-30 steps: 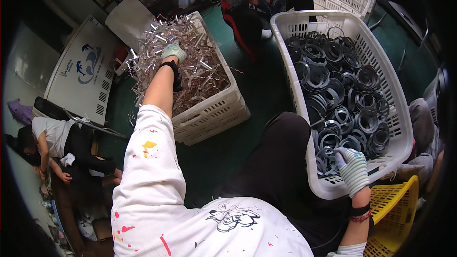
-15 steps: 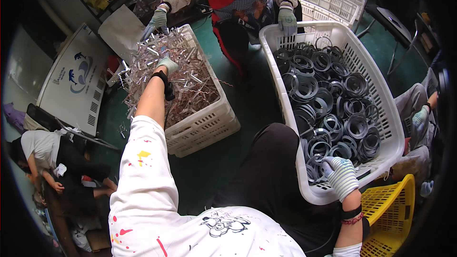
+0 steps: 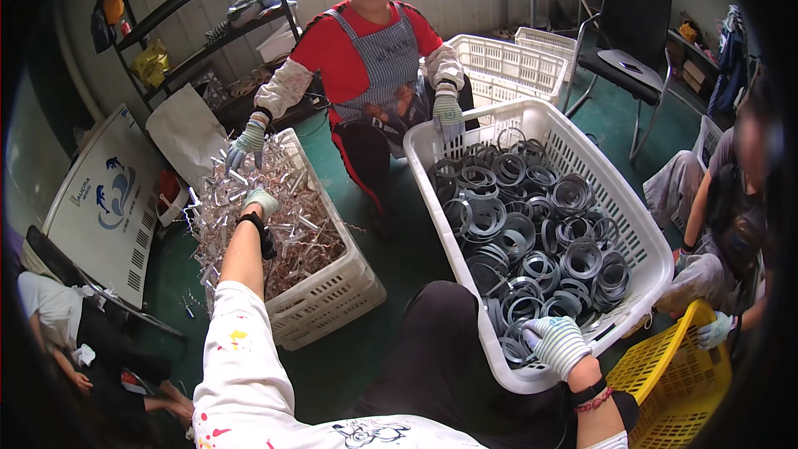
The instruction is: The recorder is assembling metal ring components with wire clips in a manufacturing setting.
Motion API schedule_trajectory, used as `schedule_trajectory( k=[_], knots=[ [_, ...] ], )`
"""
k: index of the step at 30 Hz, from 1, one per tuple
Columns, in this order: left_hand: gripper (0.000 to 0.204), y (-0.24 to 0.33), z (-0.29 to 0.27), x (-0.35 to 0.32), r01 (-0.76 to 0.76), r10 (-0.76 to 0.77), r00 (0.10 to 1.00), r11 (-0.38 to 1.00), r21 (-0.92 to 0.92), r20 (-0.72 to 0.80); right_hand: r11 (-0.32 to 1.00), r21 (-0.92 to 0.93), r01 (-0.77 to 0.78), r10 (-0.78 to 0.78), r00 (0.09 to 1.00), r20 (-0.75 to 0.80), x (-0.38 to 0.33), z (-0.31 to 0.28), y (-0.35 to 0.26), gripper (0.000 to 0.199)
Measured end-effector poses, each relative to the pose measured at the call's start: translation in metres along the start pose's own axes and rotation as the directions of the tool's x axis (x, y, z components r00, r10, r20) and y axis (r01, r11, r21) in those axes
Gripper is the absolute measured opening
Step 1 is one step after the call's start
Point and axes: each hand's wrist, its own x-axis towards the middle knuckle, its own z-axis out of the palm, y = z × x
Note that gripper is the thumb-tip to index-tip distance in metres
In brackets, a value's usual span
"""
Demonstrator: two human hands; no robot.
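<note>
Set well apart, grips unclear, the left hand (image 3: 263,201) is placed on metal strips (image 3: 303,229) in a white crate (image 3: 328,309), the right hand (image 3: 559,345) at grey rings (image 3: 544,237) in a basket (image 3: 532,379), seemingly stiff, slippery, best pinched by edges

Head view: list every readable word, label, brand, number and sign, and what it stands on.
White cabinet: dark lettering beside a blue dolphin picture; wording not copied here.
Checked apron: lettering across the chest, too small to read.
Right-hand glove: faint blue print, too blurred to read.
</note>
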Motion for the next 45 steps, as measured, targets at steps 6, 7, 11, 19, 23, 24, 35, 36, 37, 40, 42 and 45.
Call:
schedule_trajectory(
  k=[6,7,11,19,23,24,35,36,37,40,42,45],
  knots=[
    [0.055,0.004,-0.002,0.014,-0.068,0.066,0.996,0.997,0.030,0.054,1.000,-0.010,0.009,-0.009,1.000,0.006,0.005,-0.004,-0.002,0.023],
    [0.055,-0.008,-0.003,0.021,-0.062,0.061,0.997,0.998,0.028,0.045,1.000,0.008,0.021,-0.021,1.000,-0.006,0.006,-0.006,-0.003,0.023],
    [0.056,-0.011,-0.003,0.036,-0.082,0.059,0.958,0.994,0.074,0.282,1.000,-0.012,0.009,-0.009,0.999,0.049,0.006,0.000,-0.003,0.024],
    [0.056,-0.018,0.014,0.061,-0.030,0.001,0.976,0.991,0.129,0.219,0.998,-0.063,0.011,-0.005,0.995,0.095,0.000,0.005,0.001,0.027],
    [0.051,-0.029,0.010,0.061,-0.083,0.028,0.973,0.969,0.233,0.230,0.993,-0.101,0.069,-0.057,0.992,0.115,0.000,0.002,0.000,0.027],
    [0.049,-0.023,0.018,0.051,-0.120,0.072,0.980,0.957,0.264,0.184,0.991,-0.113,0.073,-0.060,0.992,0.114,0.000,0.002,0.000,0.027],
    [0.045,-0.046,-0.019,-0.087,-0.092,0.090,0.976,0.996,-0.004,-0.199,0.983,-0.109,0.148,-0.148,0.989,0.007,-0.009,-0.010,-0.004,0.024],
    [0.042,-0.057,-0.023,-0.093,-0.080,0.072,0.977,0.996,-0.033,-0.199,0.982,-0.105,0.158,-0.158,0.987,0.004,-0.009,-0.010,-0.006,0.024],
    [0.041,-0.067,-0.030,-0.097,-0.124,0.101,0.968,0.988,-0.088,-0.229,0.978,-0.108,0.179,-0.179,0.984,0.013,-0.007,-0.011,-0.008,0.024],
    [0.042,-0.050,-0.050,-0.116,-0.156,0.087,0.949,0.965,-0.211,-0.304,0.976,-0.119,0.185,-0.184,0.983,0.017,-0.008,-0.009,-0.005,0.022],
    [0.041,-0.029,-0.056,-0.116,-0.240,0.151,0.901,0.954,-0.178,-0.408,0.976,-0.161,0.147,-0.135,0.987,0.083,-0.013,-0.017,-0.006,0.022],
    [0.025,-0.031,-0.052,-0.079,-0.351,0.226,0.902,0.879,-0.322,-0.368,0.978,-0.138,0.154,-0.152,0.988,0.019,-0.020,-0.018,-0.008,0.021]
  ],
)
